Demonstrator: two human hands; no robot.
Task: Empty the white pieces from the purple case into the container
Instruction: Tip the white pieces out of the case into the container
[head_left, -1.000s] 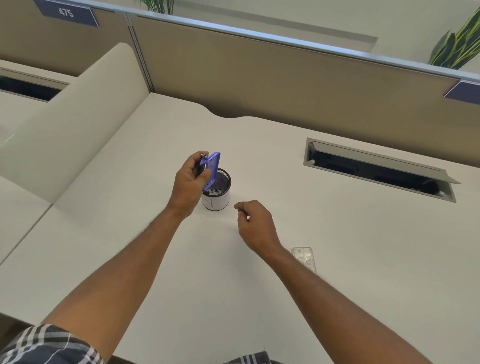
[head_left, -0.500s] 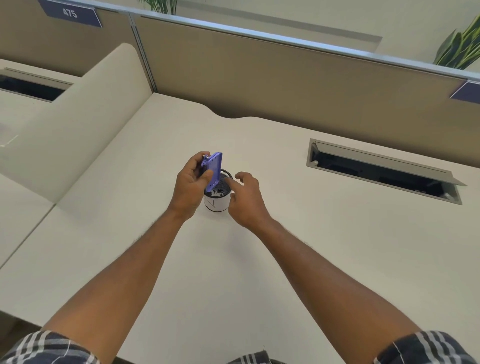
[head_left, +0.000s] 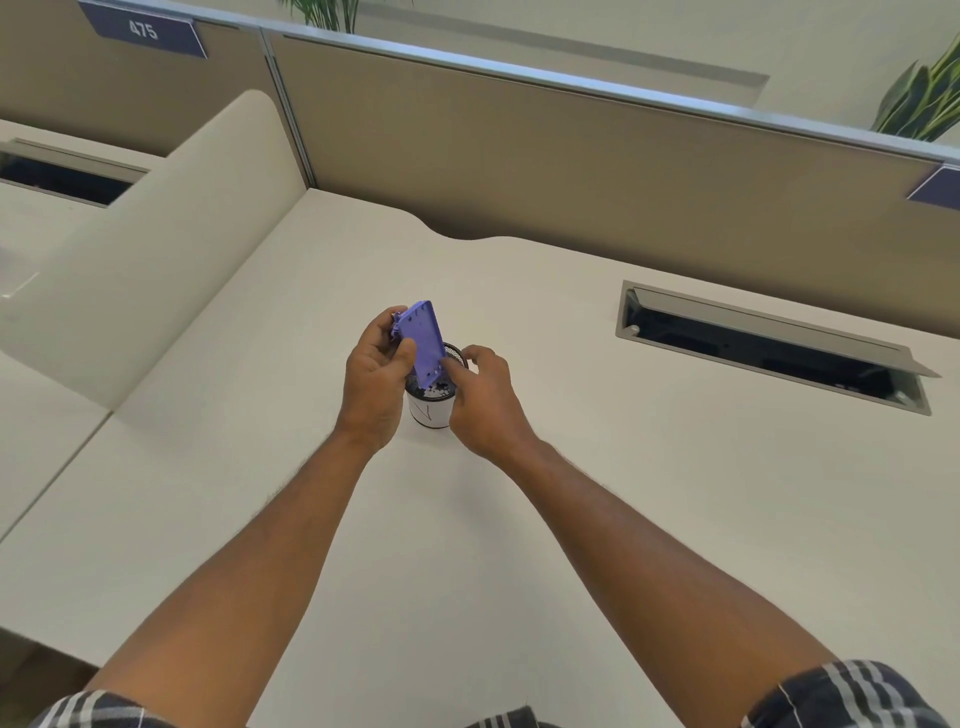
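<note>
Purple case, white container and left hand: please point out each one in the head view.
purple case (head_left: 425, 340), head view, on its flat purple face.
white container (head_left: 429, 411), head view, on its white outer wall.
left hand (head_left: 375, 380), head view, on the back of the hand.

Purple case (head_left: 425, 340), white container (head_left: 429, 410) with black mesh rim and white pieces (head_left: 439, 388) inside. Cream desk (head_left: 623, 493), tan partition (head_left: 519, 156), navy tag (head_left: 143, 30) with white 475, plaid sleeves (head_left: 841, 696), green plant (head_left: 924, 98).
</note>
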